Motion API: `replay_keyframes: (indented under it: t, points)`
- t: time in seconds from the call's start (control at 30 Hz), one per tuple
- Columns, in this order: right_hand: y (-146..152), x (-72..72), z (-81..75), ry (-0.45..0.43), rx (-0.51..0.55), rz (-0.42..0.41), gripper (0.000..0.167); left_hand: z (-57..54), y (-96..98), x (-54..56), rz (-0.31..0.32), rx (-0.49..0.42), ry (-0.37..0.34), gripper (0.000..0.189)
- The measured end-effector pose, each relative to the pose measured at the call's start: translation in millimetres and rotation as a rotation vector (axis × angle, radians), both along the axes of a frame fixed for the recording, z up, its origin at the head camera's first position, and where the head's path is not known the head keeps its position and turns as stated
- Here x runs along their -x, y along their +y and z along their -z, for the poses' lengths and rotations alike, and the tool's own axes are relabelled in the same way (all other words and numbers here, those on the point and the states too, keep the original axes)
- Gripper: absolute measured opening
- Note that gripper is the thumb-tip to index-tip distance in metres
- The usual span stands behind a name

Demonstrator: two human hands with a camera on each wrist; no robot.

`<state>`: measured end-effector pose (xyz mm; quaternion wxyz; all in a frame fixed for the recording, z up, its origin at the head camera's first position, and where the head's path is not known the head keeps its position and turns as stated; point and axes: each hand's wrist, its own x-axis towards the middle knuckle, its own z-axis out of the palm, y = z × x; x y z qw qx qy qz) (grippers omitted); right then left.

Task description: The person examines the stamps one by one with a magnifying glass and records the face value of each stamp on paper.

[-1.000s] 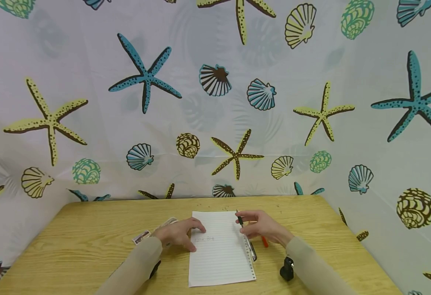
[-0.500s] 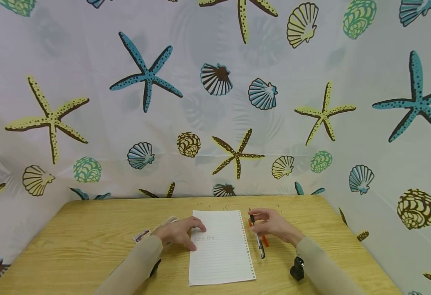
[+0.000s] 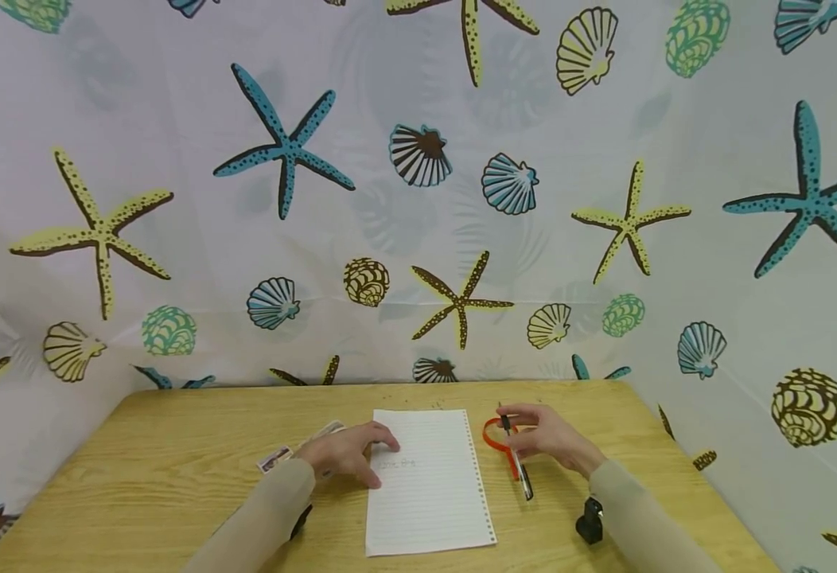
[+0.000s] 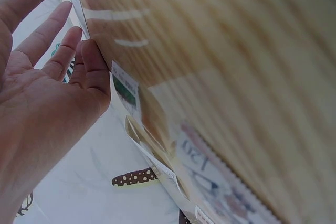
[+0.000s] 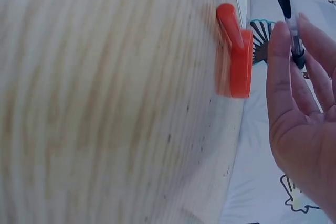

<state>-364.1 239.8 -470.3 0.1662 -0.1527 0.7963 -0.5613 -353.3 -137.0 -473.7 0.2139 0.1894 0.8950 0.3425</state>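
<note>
A sheet of lined paper (image 3: 429,513) with a punched right edge lies on the table, with a short handwritten line near its left side. My left hand (image 3: 347,456) rests on its left edge, fingers spread and relaxed. Off to the right of the sheet, my right hand (image 3: 547,438) pinches a pen (image 3: 522,469) with a clear barrel between thumb and fingers. Below that hand lies a red magnifying glass (image 3: 492,442), its ring partly overlapped by the pen in the head view. The right wrist view shows the magnifying glass (image 5: 241,64) on the table, apart from the fingers.
Beside my left hand are postage stamps (image 3: 274,459), one marked 150 in the left wrist view, and a pale curled strip (image 4: 152,150). The wooden table (image 3: 175,477) meets a curtain (image 3: 361,223) printed with starfish and shells at the back and sides.
My right hand has moved right with the pen, from over the paper's right edge to above the magnifying glass, whose ring now shows. My left hand has stayed in place.
</note>
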Motion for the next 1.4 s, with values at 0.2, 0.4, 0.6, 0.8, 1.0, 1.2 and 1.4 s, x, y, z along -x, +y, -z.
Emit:
replay_keyframes:
  t: [0.2,0.4,0.6,0.8,1.0,1.2,1.4]
  points:
    - [13,-2.0,-1.9,-0.001,-0.024,0.023,0.059,1.9,0.3,0.5,0.004,-0.012,0.001,0.052]
    - [24,-1.4,-3.4,-0.004,-0.042,0.023,0.065,0.1,0.6,-1.0,-0.003,-0.01,0.003,0.052]
    - [37,-1.4,-1.3,-0.001,-0.043,-0.005,0.066,-1.5,0.9,-2.1,-0.007,-0.013,0.003,0.052]
    - [48,-1.0,1.4,0.014,-0.057,-0.037,0.065,-1.5,1.0,-1.8,-0.01,-0.011,0.003,0.052]
    - [53,1.5,4.0,0.035,-0.107,-0.046,0.064,-1.6,0.1,-1.8,-0.011,-0.015,0.003,0.053]
    - [56,5.7,9.0,0.043,-0.174,-0.021,0.062,-1.7,0.6,-2.1,-0.001,-0.014,0.001,0.053]
    - [56,9.2,9.7,0.063,-0.201,-0.028,0.063,-1.3,0.1,-1.2,-0.011,-0.011,0.004,0.053]
